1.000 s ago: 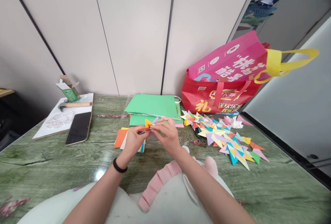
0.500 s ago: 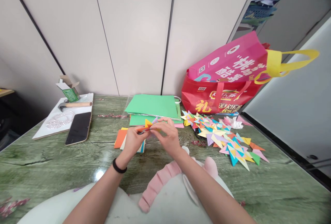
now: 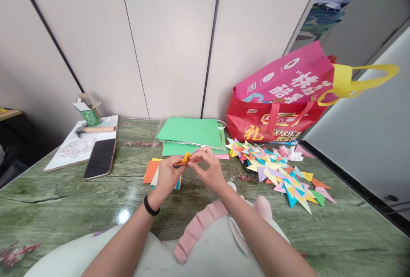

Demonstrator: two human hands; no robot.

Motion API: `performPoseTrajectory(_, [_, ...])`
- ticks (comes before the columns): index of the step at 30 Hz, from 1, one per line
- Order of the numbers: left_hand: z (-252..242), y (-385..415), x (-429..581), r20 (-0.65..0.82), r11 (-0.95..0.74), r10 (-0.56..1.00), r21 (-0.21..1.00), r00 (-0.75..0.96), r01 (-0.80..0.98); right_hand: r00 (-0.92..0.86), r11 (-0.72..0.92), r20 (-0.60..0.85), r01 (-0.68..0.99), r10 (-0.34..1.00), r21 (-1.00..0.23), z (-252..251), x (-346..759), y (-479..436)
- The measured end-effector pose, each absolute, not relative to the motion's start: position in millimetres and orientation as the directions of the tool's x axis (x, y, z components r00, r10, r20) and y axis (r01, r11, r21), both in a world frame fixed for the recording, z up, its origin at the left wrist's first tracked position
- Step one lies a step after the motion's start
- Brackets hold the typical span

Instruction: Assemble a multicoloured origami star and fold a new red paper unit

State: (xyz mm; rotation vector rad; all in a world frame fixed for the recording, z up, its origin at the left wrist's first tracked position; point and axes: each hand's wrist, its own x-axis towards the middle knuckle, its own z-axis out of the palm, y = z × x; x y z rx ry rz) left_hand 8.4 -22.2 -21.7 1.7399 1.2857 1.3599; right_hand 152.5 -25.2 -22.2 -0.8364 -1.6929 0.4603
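My left hand [image 3: 167, 175] and my right hand [image 3: 209, 170] meet above the green marble table [image 3: 57, 200], both pinching a small folded paper piece [image 3: 186, 158] with orange and yellow points showing. A black band sits on my left wrist. Under my hands lies a small stack of coloured paper squares [image 3: 151, 171]. Behind them rests a pile of green paper sheets [image 3: 192, 134].
Several finished paper stars [image 3: 278, 172] spread across the right of the table. A red and pink shopping bag [image 3: 282, 97] stands behind them. At left, a white tray [image 3: 60, 159] holds a phone [image 3: 100, 158], hammer [image 3: 94, 129], beads and a small green box [image 3: 88, 110].
My hands keep working the folded piece in place, fingers shifting slightly. The view has drifted a little, moving everything slightly rightward in the picture.
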Motion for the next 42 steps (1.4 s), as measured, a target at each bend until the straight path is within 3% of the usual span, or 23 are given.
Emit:
performPoseTrajectory(5, [-23,-23,11,0.372,-0.36,0.927,0.858,0.04,0.365,-0.093,0.624,0.629,0.304,0.772,-0.72,-24,153,-24])
performPoseTrajectory(13, [-20,-21,11,0.274,-0.285,0.958,0.913,0.08,0.292,-0.139,0.756,0.814,0.484,0.563,-0.44,-28,156,-20])
performPoseTrajectory(18, [-19,-23,10,0.234,-0.253,0.967,0.93,0.099,0.268,-0.17,0.773,0.839,0.514,0.517,-0.372,-28,157,-20])
performPoseTrajectory(42, [-15,-26,12,0.243,-0.245,0.969,0.931,0.043,0.272,-0.136,0.726,0.775,0.479,0.617,-0.494,-34,150,-18])
